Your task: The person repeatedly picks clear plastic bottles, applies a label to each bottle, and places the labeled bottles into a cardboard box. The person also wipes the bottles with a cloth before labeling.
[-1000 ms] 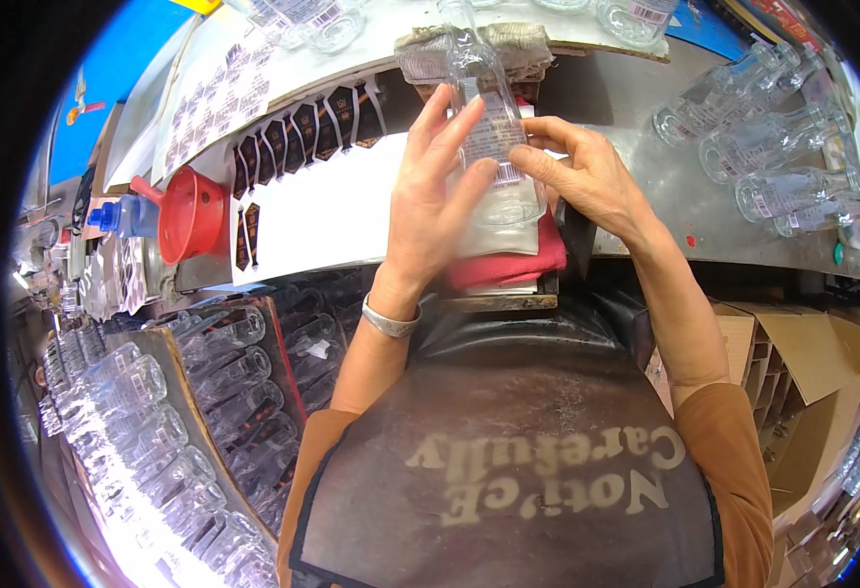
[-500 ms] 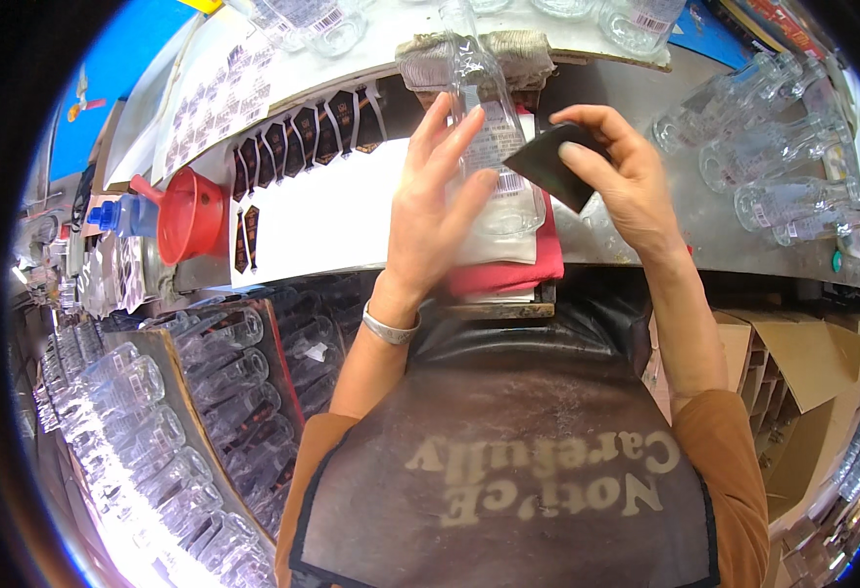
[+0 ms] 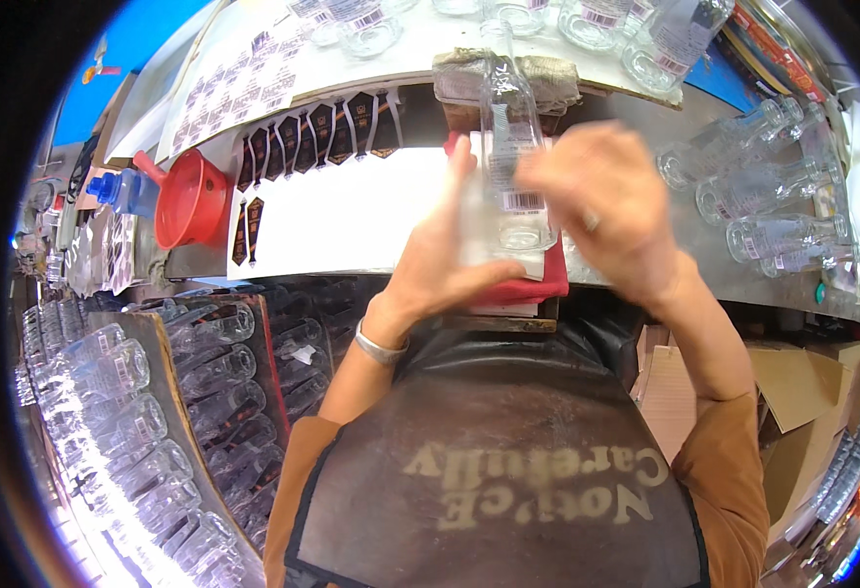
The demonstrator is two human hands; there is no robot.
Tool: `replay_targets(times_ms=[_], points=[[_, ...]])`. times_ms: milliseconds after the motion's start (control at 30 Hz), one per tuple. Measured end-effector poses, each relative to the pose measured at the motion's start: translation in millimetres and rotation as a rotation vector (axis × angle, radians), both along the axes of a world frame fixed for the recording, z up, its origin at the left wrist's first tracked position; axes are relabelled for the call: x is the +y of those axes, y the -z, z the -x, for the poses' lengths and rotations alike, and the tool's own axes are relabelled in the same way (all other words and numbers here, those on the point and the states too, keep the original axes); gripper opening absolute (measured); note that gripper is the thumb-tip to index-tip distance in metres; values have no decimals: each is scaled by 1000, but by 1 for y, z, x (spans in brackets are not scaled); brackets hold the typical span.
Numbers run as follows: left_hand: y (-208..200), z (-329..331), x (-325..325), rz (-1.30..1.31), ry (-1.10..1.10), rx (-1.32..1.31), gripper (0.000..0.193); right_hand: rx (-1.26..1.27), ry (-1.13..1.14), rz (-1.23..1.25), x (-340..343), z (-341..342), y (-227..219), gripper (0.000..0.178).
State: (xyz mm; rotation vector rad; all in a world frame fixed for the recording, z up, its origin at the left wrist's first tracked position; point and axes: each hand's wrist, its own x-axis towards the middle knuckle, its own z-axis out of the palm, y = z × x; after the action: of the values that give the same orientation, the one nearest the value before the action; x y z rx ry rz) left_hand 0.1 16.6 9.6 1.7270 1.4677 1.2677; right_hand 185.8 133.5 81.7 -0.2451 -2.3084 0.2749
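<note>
A clear glass bottle (image 3: 518,162) with a printed label lies on a padded stand, its base toward me and its neck across a rolled greyish cloth (image 3: 550,83). Red cloth (image 3: 557,274) shows beneath it. Along the bottle's left side is my left hand (image 3: 435,245), fingers stretched out and thumb spread near the base; whether it touches the glass is unclear. Over the bottle's right side my right hand (image 3: 611,211) is smeared by motion. Its fingers cannot be made out, and the dark flat piece seen in it earlier does not show.
Black labels (image 3: 327,132) line a white sheet (image 3: 352,211) at left, near a red funnel-like vessel (image 3: 192,201) and a blue-capped bottle (image 3: 128,191). More bottles (image 3: 758,191) lie at right and stand on the back shelf (image 3: 415,64). Racked bottles (image 3: 219,363) fill the lower left; cartons (image 3: 802,387) sit lower right.
My left hand has moved down and opened along the bottle's side. My right hand has swung over the bottle, and the dark flat piece is out of sight. The view has shifted slightly.
</note>
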Motion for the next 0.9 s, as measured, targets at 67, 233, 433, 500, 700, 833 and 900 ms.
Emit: replay_targets(times_ms=[67, 233, 433, 500, 700, 833, 900], points=[[7, 1, -6, -28, -26, 79, 110, -173, -142, -32, -25, 1, 3, 14], [7, -13, -7, -72, -138, 2, 120, -356, -108, 147, -3, 22, -18, 20], [8, -12, -10, -69, -144, 46, 128, -243, 34, 64, 30, 45, -40, 21], [8, -11, -11, -52, -141, 42, 125, -377, 1, 76, 17, 38, -29, 21], [3, -7, -11, -31, -66, 35, 120, -59, 99, 49, 36, 23, -9, 24], [8, -3, -14, 45, -45, -28, 119, -232, -227, 197, -30, 4, -4, 28], [6, -2, -15, 42, -49, -13, 118, -187, -103, 252, 0, 8, -8, 25]])
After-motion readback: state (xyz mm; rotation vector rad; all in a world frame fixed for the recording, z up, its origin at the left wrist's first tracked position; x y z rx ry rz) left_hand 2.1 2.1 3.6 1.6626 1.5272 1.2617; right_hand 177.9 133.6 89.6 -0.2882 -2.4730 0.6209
